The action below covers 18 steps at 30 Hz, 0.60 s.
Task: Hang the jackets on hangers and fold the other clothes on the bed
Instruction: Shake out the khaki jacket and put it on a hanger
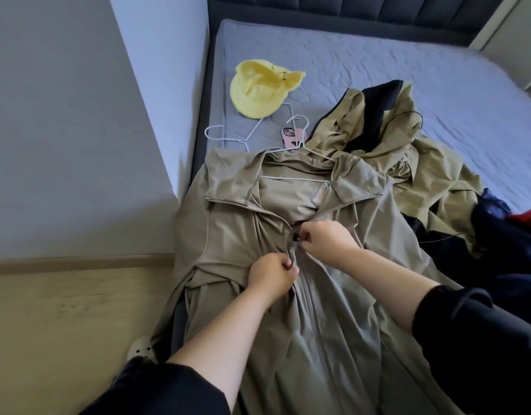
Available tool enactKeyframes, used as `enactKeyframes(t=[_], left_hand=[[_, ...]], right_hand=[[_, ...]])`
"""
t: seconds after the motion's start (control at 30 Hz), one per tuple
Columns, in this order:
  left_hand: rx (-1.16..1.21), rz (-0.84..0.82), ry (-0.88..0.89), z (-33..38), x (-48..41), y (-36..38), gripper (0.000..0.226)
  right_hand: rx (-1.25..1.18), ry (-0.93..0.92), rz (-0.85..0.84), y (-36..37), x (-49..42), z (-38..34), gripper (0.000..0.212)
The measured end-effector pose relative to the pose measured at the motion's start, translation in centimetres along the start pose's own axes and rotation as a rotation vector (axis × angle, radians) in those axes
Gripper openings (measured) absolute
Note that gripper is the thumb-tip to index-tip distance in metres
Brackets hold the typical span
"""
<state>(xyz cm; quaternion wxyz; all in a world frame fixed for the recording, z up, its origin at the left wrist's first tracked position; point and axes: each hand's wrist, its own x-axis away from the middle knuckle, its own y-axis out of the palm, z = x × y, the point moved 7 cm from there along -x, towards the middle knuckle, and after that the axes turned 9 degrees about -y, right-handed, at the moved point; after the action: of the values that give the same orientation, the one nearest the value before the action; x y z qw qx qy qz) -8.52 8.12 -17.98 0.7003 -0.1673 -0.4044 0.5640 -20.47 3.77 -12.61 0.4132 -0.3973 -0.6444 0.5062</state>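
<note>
A pale grey-blue quilted mattress [378, 55] fills a dark grey upholstered bed frame [211, 70] with a padded headboard [348, 7]. The bed stands against a white wall [48, 115], and a light skirting board [78, 260] meets the pale wooden floor [63, 310].

A khaki jacket [333, 339] lies front-up along the near left edge of the mattress, with a white hanger [288, 177] inside its collar. Both hands work at its front opening. The left hand [271, 275] pinches the fabric edge. Just above it, the right hand [325, 238] pinches a small dark fastener.

Beyond the collar lie a spare white hanger [228, 139], a pink phone [292, 138] and a yellow cap [258, 91]. To the right an olive jacket [432, 175] with dark lining lies crumpled. Dark clothes [504, 241] and something red [528, 215] lie at the right edge.
</note>
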Motion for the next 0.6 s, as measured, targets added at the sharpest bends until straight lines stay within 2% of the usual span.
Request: enactKeyframes(t=[0.2,0.4,0.6], left_hand=[[-0.001,-0.021,0.02,0.2,0.5,-0.5,0.038],[-0.015,-0.053,0.053,0.3,1.0,-0.6,0.041],[-0.03,-0.063,0.108,0.5,0.6,-1.3,0.043]], right_hand=[[0.037,-0.048,0.048,0.0,-0.2,-1.2,0.021],[0.164,-0.117,0.069,-0.6,-0.5,-2.1,0.012],[-0.008,0.036,0.234,-3.7,-1.3,-0.5,0.014]])
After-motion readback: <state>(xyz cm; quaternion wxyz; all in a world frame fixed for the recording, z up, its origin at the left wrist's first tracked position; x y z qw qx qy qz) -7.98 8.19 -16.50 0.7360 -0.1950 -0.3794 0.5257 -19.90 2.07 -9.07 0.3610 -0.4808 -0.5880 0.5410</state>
